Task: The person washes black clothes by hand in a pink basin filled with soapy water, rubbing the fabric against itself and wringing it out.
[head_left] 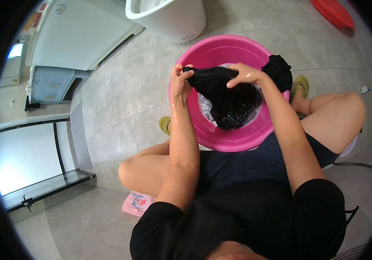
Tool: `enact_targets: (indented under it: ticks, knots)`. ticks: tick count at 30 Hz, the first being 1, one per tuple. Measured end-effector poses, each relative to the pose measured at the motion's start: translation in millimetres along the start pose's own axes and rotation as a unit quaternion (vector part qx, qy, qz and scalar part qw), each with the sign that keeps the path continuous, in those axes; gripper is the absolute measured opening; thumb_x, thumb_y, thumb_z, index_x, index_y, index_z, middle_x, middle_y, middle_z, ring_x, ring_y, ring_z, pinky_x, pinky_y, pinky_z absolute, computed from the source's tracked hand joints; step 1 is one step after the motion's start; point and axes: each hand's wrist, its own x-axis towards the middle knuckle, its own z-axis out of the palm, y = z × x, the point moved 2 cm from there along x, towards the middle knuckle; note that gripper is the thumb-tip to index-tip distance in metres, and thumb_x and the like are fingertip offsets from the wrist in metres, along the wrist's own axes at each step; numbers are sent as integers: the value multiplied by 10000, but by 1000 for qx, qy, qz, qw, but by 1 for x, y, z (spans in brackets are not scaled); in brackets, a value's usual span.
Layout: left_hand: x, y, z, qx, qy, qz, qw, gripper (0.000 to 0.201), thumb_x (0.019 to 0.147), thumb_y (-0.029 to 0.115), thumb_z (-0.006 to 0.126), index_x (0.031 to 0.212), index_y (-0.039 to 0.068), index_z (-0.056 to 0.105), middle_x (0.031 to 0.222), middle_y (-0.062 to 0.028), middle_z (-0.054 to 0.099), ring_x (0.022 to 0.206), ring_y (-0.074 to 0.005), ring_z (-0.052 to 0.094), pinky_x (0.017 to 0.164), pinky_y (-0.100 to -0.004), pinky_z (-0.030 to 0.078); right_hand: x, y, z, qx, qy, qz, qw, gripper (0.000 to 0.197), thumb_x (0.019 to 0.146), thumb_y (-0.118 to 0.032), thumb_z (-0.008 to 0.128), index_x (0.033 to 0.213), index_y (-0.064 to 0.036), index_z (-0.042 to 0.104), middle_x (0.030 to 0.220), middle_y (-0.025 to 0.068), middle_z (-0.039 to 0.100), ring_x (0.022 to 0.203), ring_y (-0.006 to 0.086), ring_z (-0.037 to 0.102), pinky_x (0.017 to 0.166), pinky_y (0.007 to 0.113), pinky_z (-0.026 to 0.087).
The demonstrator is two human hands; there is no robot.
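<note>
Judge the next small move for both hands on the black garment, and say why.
Probably rub the stretch between the grips together: the left hand and right hand each clutch the wet black garment above the pink basin, its lower end hanging into suds.

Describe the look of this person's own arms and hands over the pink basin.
Both forearms are bare and glisten wet. The left hand and right hand wear no gloves, and no rings or watch show. Short black sleeves end at about the elbows.
</note>
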Motion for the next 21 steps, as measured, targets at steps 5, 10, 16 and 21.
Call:
enact_targets:
  ticks: [5,10,16,21]
  knots:
    - [-15,18,17,337,-88,-36,937,567,615,-12,749,1131,43,519,1027,-71,516,864,-173,533,739,-293,444,-7,-71,-19,127,84,-146,978,251,684,-32,614,923,-33,539,840,-24,524,825,79,501,770,233,409]
    - [-21,22,39,318,-126,-69,937,231,645,97,756,817,10,629,702,3,572,665,-120,520,679,-251,417,-18,-103,-23,-37,195,-278,940,278,659,13,596,916,-36,500,821,-28,469,781,57,459,727,221,391]
    - [-13,12,30,-79,-190,5,979,302,747,225,712,924,31,564,912,-87,612,844,-211,589,794,-355,479,10,-55,-4,-208,173,-249,930,675,615,-31,670,1254,-116,470,995,124,537,921,286,519,836,386,420]
    - [-9,-11,28,-287,-121,-38,949,441,790,310,654,1094,5,556,1137,-159,576,1040,-341,549,970,-469,380,25,66,13,-75,179,91,977,361,712,-168,658,1072,-156,636,1015,137,626,944,268,592,841,364,427]
